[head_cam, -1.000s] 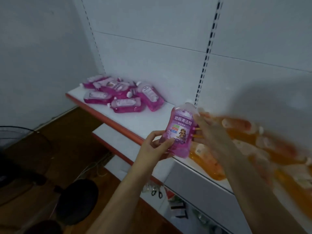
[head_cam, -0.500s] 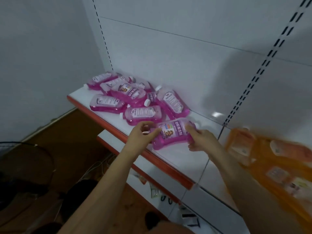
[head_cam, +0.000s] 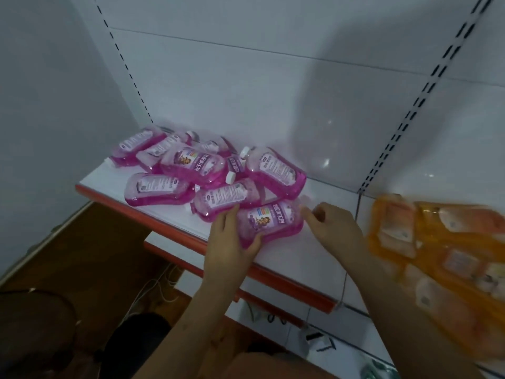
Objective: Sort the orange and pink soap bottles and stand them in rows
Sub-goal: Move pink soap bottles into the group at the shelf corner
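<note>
A pink soap bottle [head_cam: 273, 221] lies on its side on the white shelf [head_cam: 300, 255], label up, at the near edge of a pile of several pink bottles [head_cam: 207, 166] lying flat. My left hand [head_cam: 232, 242] grips its base end. My right hand [head_cam: 332, 224] rests at its cap end, fingers curled on the neck. Several orange bottles [head_cam: 442, 250] lie in a blurred heap on the shelf to the right.
The shelf has an orange-red front edge [head_cam: 169, 222] and a white slotted back panel [head_cam: 273, 91]. A lower shelf [head_cam: 273, 310] sits below. A dark stool [head_cam: 131, 343] and a fan [head_cam: 35, 324] stand on the wooden floor at the left.
The pink bottle was upright in both hands a second ago; it has been carried left and laid flat beside the pink pile. My view swung left.
</note>
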Demonstrator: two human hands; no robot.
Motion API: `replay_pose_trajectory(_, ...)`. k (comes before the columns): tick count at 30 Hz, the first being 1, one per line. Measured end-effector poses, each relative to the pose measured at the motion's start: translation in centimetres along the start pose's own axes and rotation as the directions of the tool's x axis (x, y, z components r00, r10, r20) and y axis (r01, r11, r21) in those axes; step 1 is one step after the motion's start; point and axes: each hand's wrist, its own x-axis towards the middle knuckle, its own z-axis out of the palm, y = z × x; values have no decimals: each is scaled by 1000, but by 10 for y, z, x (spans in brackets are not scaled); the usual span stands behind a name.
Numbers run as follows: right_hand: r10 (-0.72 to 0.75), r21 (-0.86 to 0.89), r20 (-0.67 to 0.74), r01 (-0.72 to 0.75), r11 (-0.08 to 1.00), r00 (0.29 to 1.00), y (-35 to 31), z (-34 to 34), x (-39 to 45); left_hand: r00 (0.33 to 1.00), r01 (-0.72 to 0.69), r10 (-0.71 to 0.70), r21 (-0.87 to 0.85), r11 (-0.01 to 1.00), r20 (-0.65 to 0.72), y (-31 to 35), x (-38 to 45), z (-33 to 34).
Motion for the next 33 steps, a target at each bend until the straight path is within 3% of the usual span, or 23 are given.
replay_pose_trajectory(3,-36,143,-154,58,988,987,-3,-12,-21,984,-179,176,-95,979,-39,17,-7,-8)
replay_pose_trajectory(7,-57,175,-363,128,976,930,-5,-47,-61,940,-295,327,-242,924,101,54,-32,5)
replay_pose_trajectory(13,43,166,-577,65,984,815,46,-118,-141,723,-494,643,-460,738,255,137,-94,52)
replay_pose_trajectory(18,183,203,-697,-54,978,693,136,-174,-202,544,-538,778,-580,612,316,214,-148,102)
replay_pose_trajectory(21,252,253,-743,-88,964,620,211,-216,-233,470,-562,814,-595,574,341,269,-185,144)
replay_pose_trajectory(26,273,264,-784,-99,960,557,316,-274,-255,459,-626,815,-522,579,354,348,-232,219)
replay_pose_trajectory(29,292,292,-763,-96,952,577,387,-318,-256,478,-642,794,-467,608,375,411,-250,270)
replay_pose_trajectory(33,330,343,-728,-97,934,600,462,-357,-250,591,-628,716,-345,697,371,460,-248,317)
